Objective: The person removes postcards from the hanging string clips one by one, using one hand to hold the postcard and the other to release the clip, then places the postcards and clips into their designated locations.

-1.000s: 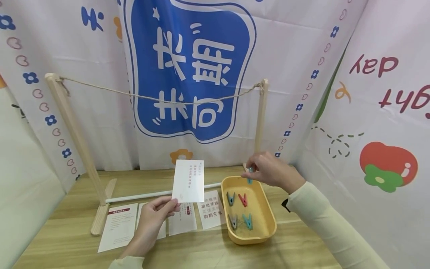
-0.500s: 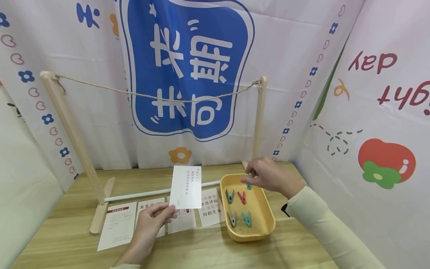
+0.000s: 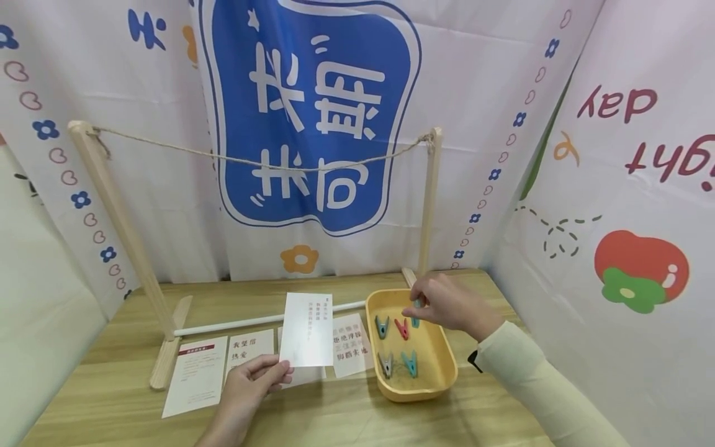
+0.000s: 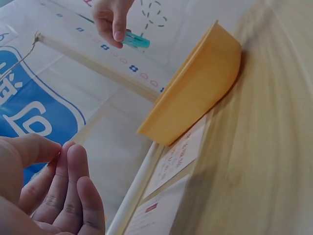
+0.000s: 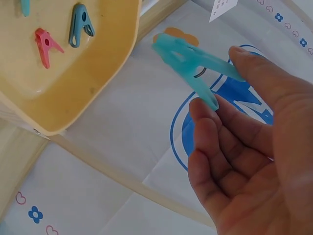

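My left hand (image 3: 254, 385) pinches a white printed card (image 3: 306, 330) by its lower left corner, above the row of cards on the table. In the left wrist view the thumb and fingers meet at their tips. My right hand (image 3: 455, 304) is over the back of the yellow tray (image 3: 451, 366), pinching a turquoise clothespin (image 5: 188, 63) by its two handle ends, thumb on one and fingers on the other. Inside the tray lie a red clothespin (image 3: 402, 328), a dark teal one, a grey one and another turquoise one.
A wooden frame with a left post (image 3: 120, 223) and a right post (image 3: 430, 205) carries a sagging string (image 3: 234, 160). A white rod (image 3: 234, 324) runs low between the posts. Several printed cards (image 3: 195, 379) lie in a row in front. Printed cloth hangs behind and right.
The left hand and its card have come down and nearer to me. The right hand has lowered slightly with the clothespin, still over the tray.
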Demonstrator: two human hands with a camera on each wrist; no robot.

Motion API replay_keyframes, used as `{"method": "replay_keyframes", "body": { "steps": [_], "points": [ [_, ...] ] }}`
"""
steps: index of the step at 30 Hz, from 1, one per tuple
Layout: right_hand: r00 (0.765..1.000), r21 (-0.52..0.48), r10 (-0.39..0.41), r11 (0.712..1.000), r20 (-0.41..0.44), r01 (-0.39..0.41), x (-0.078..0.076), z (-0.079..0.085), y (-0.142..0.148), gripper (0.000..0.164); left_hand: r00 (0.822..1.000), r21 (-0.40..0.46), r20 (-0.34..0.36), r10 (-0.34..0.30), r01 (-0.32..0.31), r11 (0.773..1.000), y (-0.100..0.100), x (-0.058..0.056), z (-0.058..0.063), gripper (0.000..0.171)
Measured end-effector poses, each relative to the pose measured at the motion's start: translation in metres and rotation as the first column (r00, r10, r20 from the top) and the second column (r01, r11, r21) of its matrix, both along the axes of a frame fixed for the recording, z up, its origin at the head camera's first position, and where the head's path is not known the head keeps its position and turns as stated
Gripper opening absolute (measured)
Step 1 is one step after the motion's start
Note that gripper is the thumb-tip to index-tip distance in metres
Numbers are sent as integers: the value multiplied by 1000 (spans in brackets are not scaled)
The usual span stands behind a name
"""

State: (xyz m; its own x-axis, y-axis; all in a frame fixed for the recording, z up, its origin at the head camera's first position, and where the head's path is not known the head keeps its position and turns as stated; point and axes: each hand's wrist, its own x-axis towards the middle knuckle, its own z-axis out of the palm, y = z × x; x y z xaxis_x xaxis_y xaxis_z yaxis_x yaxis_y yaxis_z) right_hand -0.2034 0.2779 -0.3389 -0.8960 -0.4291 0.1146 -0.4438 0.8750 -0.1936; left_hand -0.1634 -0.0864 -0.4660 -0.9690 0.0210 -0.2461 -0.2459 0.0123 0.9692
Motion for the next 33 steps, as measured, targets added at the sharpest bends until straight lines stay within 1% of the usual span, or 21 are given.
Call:
{"method": "replay_keyframes", "body": {
  "steps": [3, 8, 10, 13, 16, 19, 22, 27, 29, 33],
  "points": [
    [1000, -20, -6, 1000, 8, 6, 0, -6, 3, 21, 1000, 13, 1, -17, 17, 1000, -1, 4, -5, 39],
    [996, -55, -47, 997, 72, 51, -1, -17, 6, 20, 999, 6, 18, -46, 46, 999, -3, 10, -9, 38],
    [993, -40, -68, 997, 100, 72, -2, -21, 6, 19, 997, -12, 20, -70, 71, 997, -3, 11, -10, 39],
    [987, -2, -98, 995, 130, 99, -3, -28, 7, 19, 992, -26, 19, -124, 124, 992, -4, 14, -11, 40],
    [981, 40, -130, 991, 147, 126, -5, -33, 7, 20, 983, -21, 13, -181, 181, 983, -5, 16, -14, 40],
    [971, 75, -168, 985, 169, 157, -7, -37, 7, 21, 970, -23, 21, -243, 244, 970, -6, 18, -17, 38],
    [964, 113, -197, 977, 180, 179, -11, -41, 6, 24, 956, -36, 20, -293, 293, 955, -5, 21, -19, 38],
    [960, 180, -223, 965, 169, 192, -18, -48, 5, 34, 944, -59, 27, -328, 329, 943, -4, 25, -19, 42],
    [958, 195, -231, 961, 171, 197, -20, -50, 3, 35, 938, -63, 38, -344, 346, 936, -3, 27, -19, 44],
    [951, 213, -246, 955, 187, 205, -22, -50, -3, 31, 918, -69, 49, -393, 396, 916, -2, 29, -21, 46]
  ]
}}
